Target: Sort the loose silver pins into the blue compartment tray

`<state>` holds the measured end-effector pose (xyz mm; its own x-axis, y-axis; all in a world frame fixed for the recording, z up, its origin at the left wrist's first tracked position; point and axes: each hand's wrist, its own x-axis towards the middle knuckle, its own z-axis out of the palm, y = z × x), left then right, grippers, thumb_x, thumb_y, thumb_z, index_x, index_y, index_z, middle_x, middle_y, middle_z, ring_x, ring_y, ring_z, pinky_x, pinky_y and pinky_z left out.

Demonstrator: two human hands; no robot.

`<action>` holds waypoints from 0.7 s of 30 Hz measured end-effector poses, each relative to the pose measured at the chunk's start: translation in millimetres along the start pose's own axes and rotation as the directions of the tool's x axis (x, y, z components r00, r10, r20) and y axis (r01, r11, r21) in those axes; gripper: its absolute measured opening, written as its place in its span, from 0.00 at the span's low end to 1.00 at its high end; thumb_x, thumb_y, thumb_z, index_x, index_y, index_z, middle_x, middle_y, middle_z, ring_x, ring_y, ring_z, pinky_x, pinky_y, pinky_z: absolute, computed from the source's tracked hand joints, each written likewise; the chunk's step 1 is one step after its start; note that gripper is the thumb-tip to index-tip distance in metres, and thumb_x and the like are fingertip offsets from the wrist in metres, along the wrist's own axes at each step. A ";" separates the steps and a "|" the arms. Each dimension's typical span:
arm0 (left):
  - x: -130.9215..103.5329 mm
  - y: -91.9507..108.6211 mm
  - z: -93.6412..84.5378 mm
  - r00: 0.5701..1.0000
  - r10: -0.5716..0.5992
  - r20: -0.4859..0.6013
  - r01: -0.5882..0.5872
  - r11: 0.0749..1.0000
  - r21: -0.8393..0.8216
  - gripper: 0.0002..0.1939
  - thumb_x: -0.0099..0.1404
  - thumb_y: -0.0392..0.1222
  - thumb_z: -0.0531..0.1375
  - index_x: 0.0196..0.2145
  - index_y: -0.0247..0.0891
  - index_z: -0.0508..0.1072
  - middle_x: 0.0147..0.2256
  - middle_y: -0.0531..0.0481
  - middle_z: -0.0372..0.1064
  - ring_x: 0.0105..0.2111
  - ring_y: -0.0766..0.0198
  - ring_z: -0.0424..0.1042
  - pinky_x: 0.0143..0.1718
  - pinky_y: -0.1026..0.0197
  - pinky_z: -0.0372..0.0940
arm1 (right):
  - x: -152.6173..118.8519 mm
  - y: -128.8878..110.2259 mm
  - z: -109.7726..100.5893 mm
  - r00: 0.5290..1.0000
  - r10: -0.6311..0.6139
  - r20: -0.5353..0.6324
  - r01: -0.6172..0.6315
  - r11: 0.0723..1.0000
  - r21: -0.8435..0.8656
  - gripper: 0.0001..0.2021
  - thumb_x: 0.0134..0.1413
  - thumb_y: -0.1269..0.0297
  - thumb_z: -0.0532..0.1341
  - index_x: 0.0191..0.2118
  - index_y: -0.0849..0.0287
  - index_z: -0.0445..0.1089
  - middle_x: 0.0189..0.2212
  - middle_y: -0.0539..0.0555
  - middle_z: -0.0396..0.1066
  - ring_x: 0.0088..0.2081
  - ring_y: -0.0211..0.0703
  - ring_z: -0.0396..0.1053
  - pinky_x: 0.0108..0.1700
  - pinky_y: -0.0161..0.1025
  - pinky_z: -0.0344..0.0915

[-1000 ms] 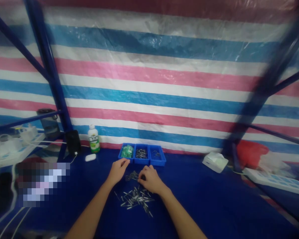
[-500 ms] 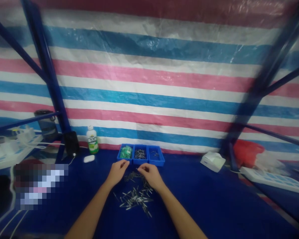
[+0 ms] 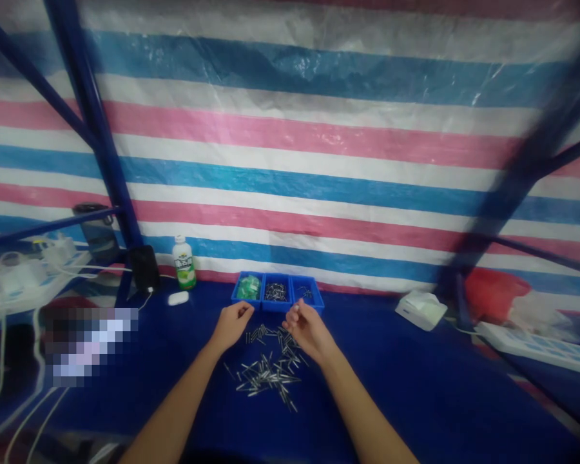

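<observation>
The loose metal pins [image 3: 269, 376] lay on the counter [image 3: 391, 380] between the two forearms, their main heap nearer the body than either hand. From the heap, a looser scatter ran away from the body along the right hand [image 3: 310, 330], making that hand the nearer one to this stretch. The short row at the far end lay just beside the left hand [image 3: 232, 325]. The heap's pins pointed many ways, with no common long axis; those in the row leaned mostly away from the body, roughly side by side.

The left fingers were curled in, thumb near forefinger; the right fingers were bent, its palm turned partly inward. Whether either pinched a pin, I cannot tell. Beyond the hands stood three blue bins, the right one [image 3: 315, 307] closest to the right fingertips.
</observation>
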<state>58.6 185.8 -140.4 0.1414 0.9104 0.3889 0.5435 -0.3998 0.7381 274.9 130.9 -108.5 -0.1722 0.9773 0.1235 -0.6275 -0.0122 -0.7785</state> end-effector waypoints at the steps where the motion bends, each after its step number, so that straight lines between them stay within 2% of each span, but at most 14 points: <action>1: -0.2 -0.5 0.1 1.000 -0.001 -0.002 0.001 1.000 0.002 0.16 0.63 0.50 0.55 0.29 0.38 0.75 0.21 0.56 0.65 0.23 0.66 0.62 0.27 0.65 0.54 | -0.5 -0.7 0.7 1.000 0.018 0.001 -0.018 1.000 0.024 0.18 0.49 0.51 0.67 0.23 0.57 0.63 0.18 0.44 0.55 0.23 0.34 0.54 0.33 0.37 0.62; 5: 0.5 -2.1 -0.1 1.000 -0.002 -0.011 0.002 1.000 0.015 0.16 0.63 0.51 0.54 0.28 0.38 0.75 0.20 0.56 0.64 0.22 0.66 0.61 0.27 0.65 0.54 | 3.8 -0.1 -3.0 0.996 0.074 -0.040 -0.072 0.995 0.063 0.23 0.50 0.53 0.66 0.19 0.57 0.54 0.15 0.42 0.46 0.19 0.32 0.47 0.24 0.32 0.55; 8: 2.1 -1.9 -0.4 1.000 0.008 -0.001 -0.008 1.000 0.013 0.18 0.64 0.52 0.54 0.27 0.38 0.74 0.19 0.56 0.63 0.22 0.65 0.61 0.27 0.65 0.54 | 12.7 0.9 -14.5 0.981 0.120 -0.151 -0.119 0.993 0.016 0.23 0.48 0.52 0.67 0.20 0.57 0.54 0.14 0.41 0.46 0.17 0.30 0.45 0.19 0.31 0.46; 10: 2.5 -0.9 -0.9 1.000 0.010 0.005 -0.010 1.000 0.008 0.18 0.64 0.53 0.53 0.27 0.38 0.73 0.19 0.56 0.63 0.22 0.65 0.62 0.27 0.65 0.54 | 18.3 0.5 -23.3 0.959 0.102 -0.266 -0.111 0.994 -0.022 0.20 0.48 0.49 0.67 0.24 0.57 0.59 0.15 0.43 0.54 0.16 0.29 0.47 0.18 0.30 0.45; 12: 2.0 0.5 -1.7 1.000 0.012 0.005 -0.012 1.000 0.011 0.18 0.64 0.53 0.54 0.27 0.38 0.74 0.19 0.56 0.63 0.22 0.65 0.62 0.27 0.65 0.54 | 21.3 -0.5 -30.1 0.926 0.050 -0.374 -0.083 0.994 -0.075 0.19 0.47 0.46 0.66 0.30 0.57 0.66 0.21 0.47 0.65 0.16 0.30 0.53 0.17 0.30 0.44; 15: 0.4 1.6 -2.8 1.000 0.014 -0.009 -0.014 1.000 0.014 0.17 0.63 0.52 0.54 0.27 0.38 0.74 0.19 0.56 0.63 0.23 0.65 0.61 0.27 0.65 0.54 | 20.3 -0.2 -33.4 0.904 -0.053 -0.424 -0.063 0.965 -0.256 0.21 0.47 0.42 0.64 0.36 0.56 0.70 0.28 0.50 0.71 0.17 0.31 0.56 0.17 0.30 0.44; 17: -0.6 0.9 -3.1 1.000 0.013 -0.019 -0.013 1.000 0.014 0.17 0.63 0.51 0.54 0.27 0.38 0.74 0.19 0.56 0.63 0.23 0.65 0.61 0.27 0.65 0.54 | 17.3 2.8 -31.5 0.928 -0.163 -0.335 -0.026 0.868 -0.495 0.20 0.49 0.43 0.62 0.32 0.58 0.71 0.25 0.50 0.70 0.18 0.33 0.58 0.20 0.33 0.48; 18: -0.8 0.1 -3.2 1.000 0.012 -0.021 -0.012 1.000 0.017 0.17 0.63 0.51 0.54 0.27 0.38 0.74 0.19 0.56 0.63 0.22 0.65 0.62 0.27 0.65 0.55 | 15.5 5.2 -30.0 0.943 -0.218 -0.250 0.009 0.771 -0.636 0.19 0.50 0.45 0.62 0.29 0.58 0.72 0.24 0.50 0.70 0.20 0.36 0.60 0.22 0.34 0.52; 20: -0.8 -1.6 -3.0 1.000 0.010 -0.012 -0.010 0.999 0.032 0.17 0.64 0.51 0.54 0.27 0.38 0.74 0.20 0.55 0.64 0.23 0.65 0.62 0.27 0.64 0.55 | 12.0 11.2 -26.7 0.961 -0.275 -0.039 0.103 0.485 -0.868 0.16 0.53 0.51 0.61 0.24 0.59 0.72 0.23 0.51 0.70 0.26 0.41 0.65 0.31 0.37 0.58; 21: -0.6 -2.3 -2.7 1.000 0.014 0.004 -0.014 0.999 0.042 0.16 0.64 0.50 0.53 0.27 0.38 0.74 0.20 0.55 0.65 0.23 0.65 0.63 0.28 0.64 0.55 | 10.5 14.3 -25.4 0.961 -0.273 0.040 0.134 0.337 -0.932 0.13 0.53 0.55 0.61 0.25 0.58 0.73 0.25 0.52 0.71 0.30 0.43 0.67 0.35 0.38 0.59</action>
<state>55.0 185.9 -140.8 0.1520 0.9053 0.3967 0.5761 -0.4073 0.7087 283.4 146.3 -133.9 -0.0242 0.9343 0.3558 0.4731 0.3242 -0.8192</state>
